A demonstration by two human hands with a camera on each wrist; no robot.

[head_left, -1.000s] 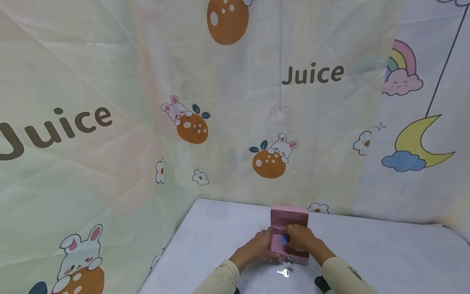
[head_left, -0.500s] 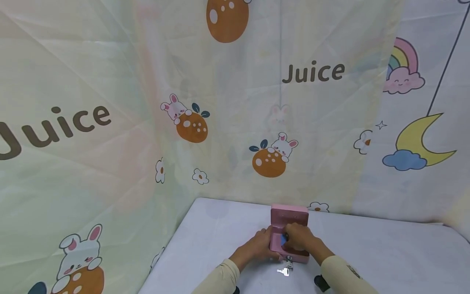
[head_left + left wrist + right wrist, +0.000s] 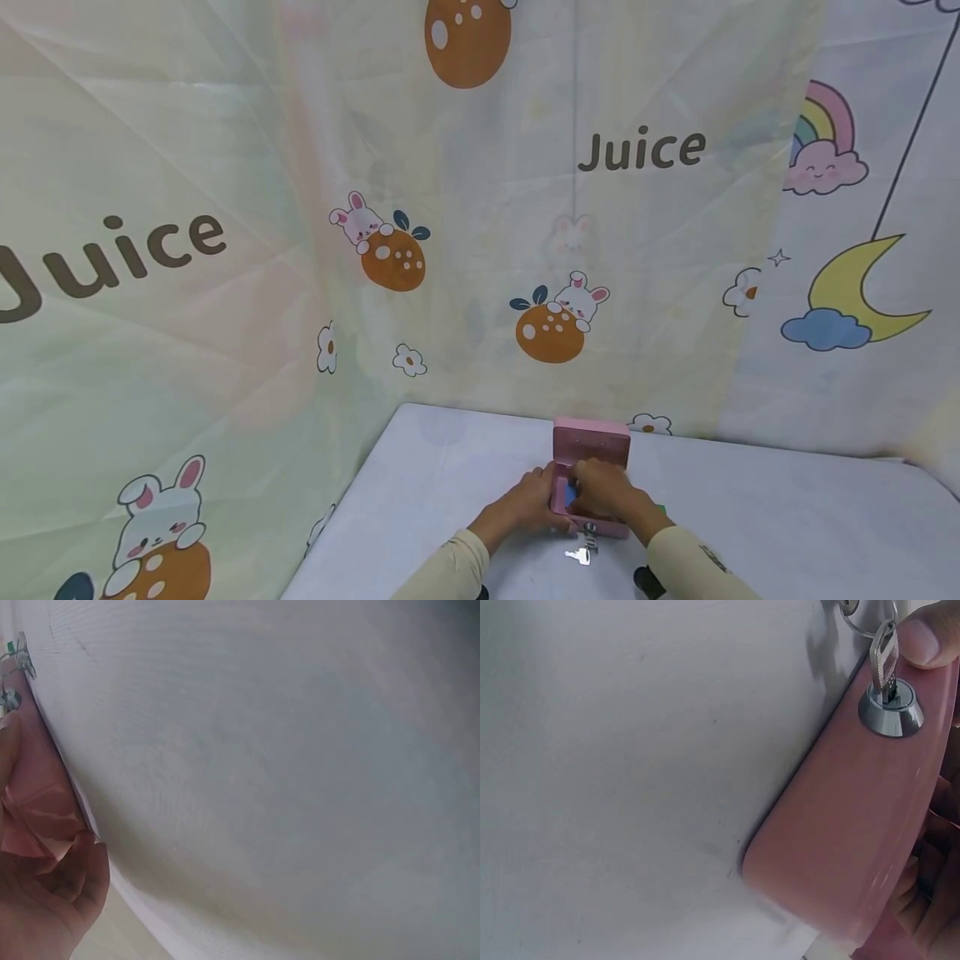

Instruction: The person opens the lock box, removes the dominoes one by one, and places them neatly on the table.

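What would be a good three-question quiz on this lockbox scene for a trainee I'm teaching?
1. Multiple choice: which hand reaches into the pink lockbox?
A. left
B. right
C. neither

2. True or false: the lid is shut.

3. Fill in the blank: a silver key is inserted in the ____ on the front.

Key:
1. B; the right hand is inside it.
2. False; it stands open.
3. lock
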